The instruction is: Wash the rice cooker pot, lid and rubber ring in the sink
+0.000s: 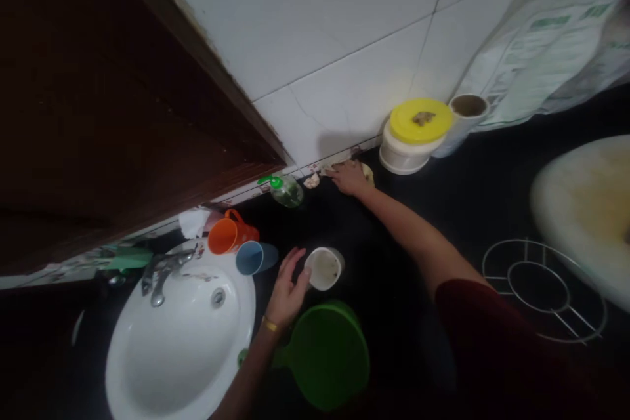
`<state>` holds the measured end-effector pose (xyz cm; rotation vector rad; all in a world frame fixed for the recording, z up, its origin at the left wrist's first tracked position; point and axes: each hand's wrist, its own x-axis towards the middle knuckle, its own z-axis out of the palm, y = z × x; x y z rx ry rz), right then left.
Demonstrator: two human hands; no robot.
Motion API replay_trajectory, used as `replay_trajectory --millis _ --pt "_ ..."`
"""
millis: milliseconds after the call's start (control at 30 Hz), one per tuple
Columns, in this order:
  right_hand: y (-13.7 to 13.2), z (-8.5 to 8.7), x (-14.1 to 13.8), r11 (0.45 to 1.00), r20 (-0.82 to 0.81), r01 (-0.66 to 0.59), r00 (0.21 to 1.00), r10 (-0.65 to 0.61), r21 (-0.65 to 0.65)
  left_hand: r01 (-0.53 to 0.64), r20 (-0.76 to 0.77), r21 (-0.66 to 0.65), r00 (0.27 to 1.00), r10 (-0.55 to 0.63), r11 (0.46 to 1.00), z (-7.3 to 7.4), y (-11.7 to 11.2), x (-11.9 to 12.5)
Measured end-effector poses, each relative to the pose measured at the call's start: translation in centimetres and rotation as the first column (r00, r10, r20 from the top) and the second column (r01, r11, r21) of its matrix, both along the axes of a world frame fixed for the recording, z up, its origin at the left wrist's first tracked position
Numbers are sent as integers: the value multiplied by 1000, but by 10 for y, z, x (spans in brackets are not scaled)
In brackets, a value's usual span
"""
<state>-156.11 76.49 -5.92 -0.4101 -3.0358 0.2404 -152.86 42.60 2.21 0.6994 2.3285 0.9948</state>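
My right hand [349,177] reaches to the foot of the tiled wall and presses on a pale, crumpled cloth [369,174], which shows on both sides of the fingers. A small crumpled pinkish-white piece [312,181] lies just left of it. My left hand [287,290], with a gold-coloured band at the wrist, is beside a small white cup [325,268]. Its fingers are apart and the thumb lies at the cup's rim; whether it bears on the cup is hard to tell. Dark specks show inside the cup. Below it sits a green dipper [329,357], its handle partly behind my left forearm.
A white washbasin [172,354] with a metal tap [165,274] is at left. Near it stand an orange mug [227,234], a blue cup [256,257] and a green-topped pump bottle [286,191]. Rightward are a yellow-lidded tub [406,152], a white container [467,108], and a wire stand [539,287].
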Motion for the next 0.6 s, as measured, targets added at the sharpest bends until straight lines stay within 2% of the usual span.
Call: replay_trajectory --millis 67,133,233,300,367,433,533,600 --pt "2 -3 9 983 -23 182 983 -182 1 52 -6 -23 999 -52 998 -4 -1 5" --pt "3 -3 25 942 -41 336 941 -335 16 79 -15 -25 997 -80 997 -7 0 9" --pt "-3 -3 56 894 -45 447 894 -446 22 61 21 -46 998 -60 997 -9 2 13" --pt "-15 -3 82 873 -38 487 873 -486 17 48 64 -112 997 -41 993 -9 3 14" --pt "-37 -5 119 857 -36 515 857 -514 24 62 95 -194 995 -44 979 -10 5 14" --pt "-71 -8 165 855 -29 518 856 -517 36 85 122 -223 991 -59 971 -13 8 12" --pt "-132 -11 239 898 23 440 898 -440 -4 60 231 -127 972 -29 990 -23 15 7" --pt "-158 -8 271 932 48 349 937 -346 -95 14 307 -56 952 4 998 -28 21 5"
